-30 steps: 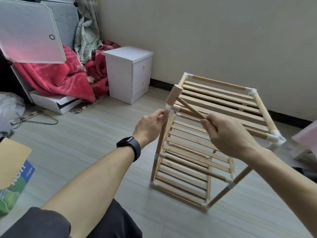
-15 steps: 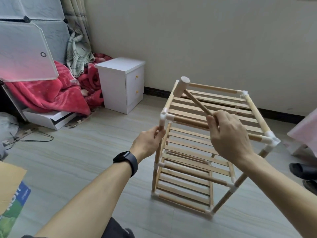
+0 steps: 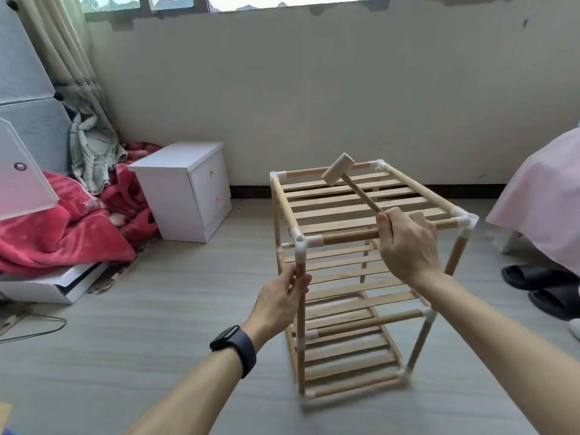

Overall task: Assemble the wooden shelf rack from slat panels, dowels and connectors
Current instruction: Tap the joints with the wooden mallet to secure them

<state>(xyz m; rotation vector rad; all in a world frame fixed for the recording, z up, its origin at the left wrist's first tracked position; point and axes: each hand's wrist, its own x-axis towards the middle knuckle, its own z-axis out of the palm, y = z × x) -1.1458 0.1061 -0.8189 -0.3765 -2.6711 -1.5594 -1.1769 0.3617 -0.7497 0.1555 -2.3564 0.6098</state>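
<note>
Standing on the floor (image 3: 157, 309), rack (image 3: 370, 320) looked light, stiff-ish, joints friction-fit. L hand (image 3: 279, 296) gripped near-left upright (image 3: 300, 312) below connector (image 3: 300, 243); R hand (image 3: 408, 243) curled round mallet handle (image 3: 361, 193). Best held by uprights, not thin slats (image 3: 329, 203).

A white bedside cabinet (image 3: 185, 189) with two drawers stands on the pale grey plank floor (image 3: 141, 324), close to a plain beige wall (image 3: 314, 89) behind it with a dark skirting (image 3: 248, 191) along its foot. Above the cabinet, at the top of the wall, a window (image 3: 175, 1) lets in daylight. To the cabinet's left, a red blanket (image 3: 62, 233) is heaped beside it, with a grey-green cloth (image 3: 91, 149) on top, a striped curtain (image 3: 59, 51) above, and a grey panel cupboard (image 3: 22, 89) further left. A flat white box (image 3: 53, 287) lies under the blanket. Far to the cabinet's right hangs a pink cloth (image 3: 539, 196), with black slippers (image 3: 543, 287) below it.
</note>
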